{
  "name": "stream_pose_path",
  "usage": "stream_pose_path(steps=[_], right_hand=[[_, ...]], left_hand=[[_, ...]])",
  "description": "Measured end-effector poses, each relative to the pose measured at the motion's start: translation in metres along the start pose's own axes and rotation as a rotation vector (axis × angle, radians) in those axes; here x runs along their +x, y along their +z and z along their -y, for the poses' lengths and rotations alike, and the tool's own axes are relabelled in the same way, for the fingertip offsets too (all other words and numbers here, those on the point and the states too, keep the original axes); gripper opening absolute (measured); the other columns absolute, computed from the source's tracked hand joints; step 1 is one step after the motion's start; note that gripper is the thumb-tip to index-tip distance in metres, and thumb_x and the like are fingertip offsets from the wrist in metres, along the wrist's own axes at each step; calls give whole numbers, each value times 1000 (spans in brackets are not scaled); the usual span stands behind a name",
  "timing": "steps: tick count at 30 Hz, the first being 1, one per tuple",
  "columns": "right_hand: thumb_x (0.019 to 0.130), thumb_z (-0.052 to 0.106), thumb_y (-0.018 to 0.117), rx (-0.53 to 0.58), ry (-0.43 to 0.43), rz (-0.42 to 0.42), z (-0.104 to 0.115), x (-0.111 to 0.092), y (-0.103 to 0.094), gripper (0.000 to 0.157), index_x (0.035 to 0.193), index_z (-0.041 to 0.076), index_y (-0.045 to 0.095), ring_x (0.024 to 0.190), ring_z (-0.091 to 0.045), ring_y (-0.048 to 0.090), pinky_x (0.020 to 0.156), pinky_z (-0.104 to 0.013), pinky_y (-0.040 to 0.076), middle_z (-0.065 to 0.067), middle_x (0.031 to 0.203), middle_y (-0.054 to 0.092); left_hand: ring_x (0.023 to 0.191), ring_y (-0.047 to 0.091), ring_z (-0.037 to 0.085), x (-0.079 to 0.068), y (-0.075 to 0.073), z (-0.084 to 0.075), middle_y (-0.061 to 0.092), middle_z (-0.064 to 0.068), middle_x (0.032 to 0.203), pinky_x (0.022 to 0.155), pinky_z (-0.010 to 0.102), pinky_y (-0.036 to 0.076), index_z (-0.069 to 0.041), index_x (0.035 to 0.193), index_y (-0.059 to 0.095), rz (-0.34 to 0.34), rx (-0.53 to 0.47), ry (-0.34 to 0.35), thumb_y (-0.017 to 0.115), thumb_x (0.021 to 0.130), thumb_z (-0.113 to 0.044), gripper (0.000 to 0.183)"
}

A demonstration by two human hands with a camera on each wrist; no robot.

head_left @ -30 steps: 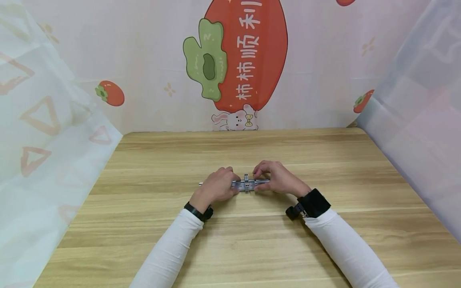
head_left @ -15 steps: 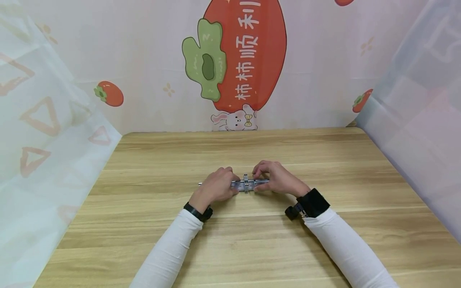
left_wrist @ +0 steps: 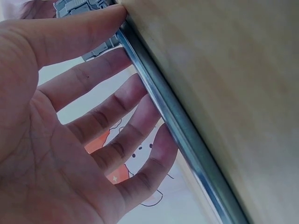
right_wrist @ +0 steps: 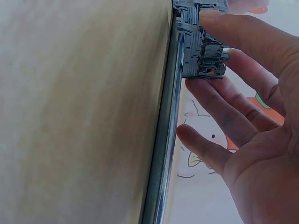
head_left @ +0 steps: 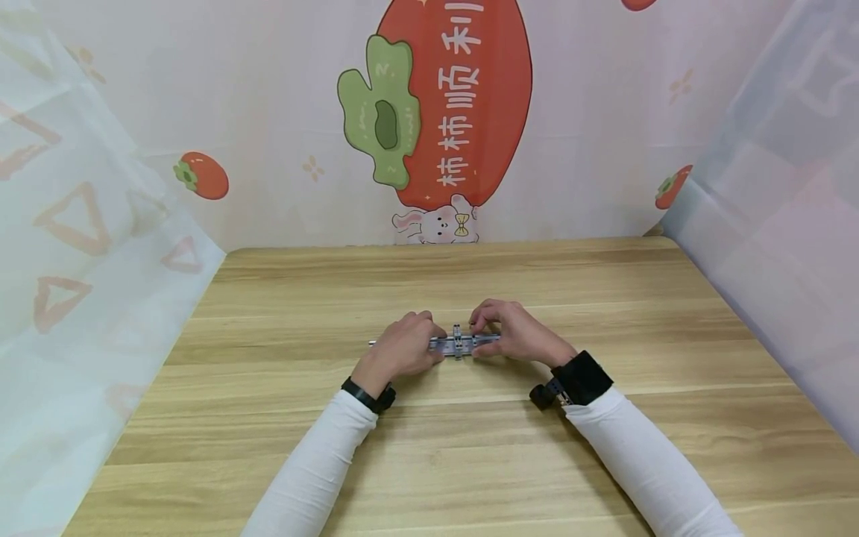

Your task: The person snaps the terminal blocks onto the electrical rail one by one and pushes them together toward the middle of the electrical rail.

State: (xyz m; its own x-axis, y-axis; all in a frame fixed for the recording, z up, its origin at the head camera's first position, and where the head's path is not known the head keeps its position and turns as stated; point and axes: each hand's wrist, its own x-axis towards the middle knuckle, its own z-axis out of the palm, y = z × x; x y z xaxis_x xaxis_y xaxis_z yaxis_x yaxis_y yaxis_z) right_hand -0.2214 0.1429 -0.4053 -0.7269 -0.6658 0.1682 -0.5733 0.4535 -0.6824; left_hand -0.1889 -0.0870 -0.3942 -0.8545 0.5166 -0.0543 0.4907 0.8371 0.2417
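A slotted metal DIN rail lies crosswise on the wooden table, with a grey terminal block standing on it between the hands. My left hand grips the rail left of that block. In the left wrist view the thumb and fingertips touch the rail's edges. Right of the block, my right hand pinches another grey terminal block seated on the rail. Its thumb lies against the block, with fingers on the far side. The hands partly hide the rail in the head view.
The wood-grain table extends around the rail on all sides. A printed cloth backdrop rises at the table's far edge, with hanging cloth along the left and right sides. Dark cameras are strapped to both wrists.
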Motion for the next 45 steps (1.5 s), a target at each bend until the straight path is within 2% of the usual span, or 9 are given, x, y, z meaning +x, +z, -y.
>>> stream_pose_path(steps=[9,25,41,45], right_hand=[[68,24,79,7,8,9,-1,0,0,25,87,15,66,96,-15,52,87,-39,41,-6,107,58],[69,23,79,-47,1,20,0,1,0,24,86,16,64,94,-14,51,85,-37,41,1,105,56],[68,22,79,-70,17,22,2,1,0,23,86,15,65,98,-13,52,87,-36,40,0,108,56],[68,23,80,-82,18,19,2,1,1,24,85,16,65,98,-12,51,86,-35,41,4,107,55]], left_hand=[[80,45,16,0,0,0,50,-1,93,66,28,38,-14,109,67,0,-11,7,69,80,-31,34],[81,45,15,0,1,1,51,-1,94,66,27,38,-16,112,66,-6,1,4,67,81,-32,35],[82,45,15,0,-1,0,48,-4,92,66,27,38,-16,112,67,-5,3,-3,67,81,-32,35],[81,45,15,-1,-1,-1,48,-3,91,65,28,38,-16,110,67,-2,4,-2,68,81,-32,33]])
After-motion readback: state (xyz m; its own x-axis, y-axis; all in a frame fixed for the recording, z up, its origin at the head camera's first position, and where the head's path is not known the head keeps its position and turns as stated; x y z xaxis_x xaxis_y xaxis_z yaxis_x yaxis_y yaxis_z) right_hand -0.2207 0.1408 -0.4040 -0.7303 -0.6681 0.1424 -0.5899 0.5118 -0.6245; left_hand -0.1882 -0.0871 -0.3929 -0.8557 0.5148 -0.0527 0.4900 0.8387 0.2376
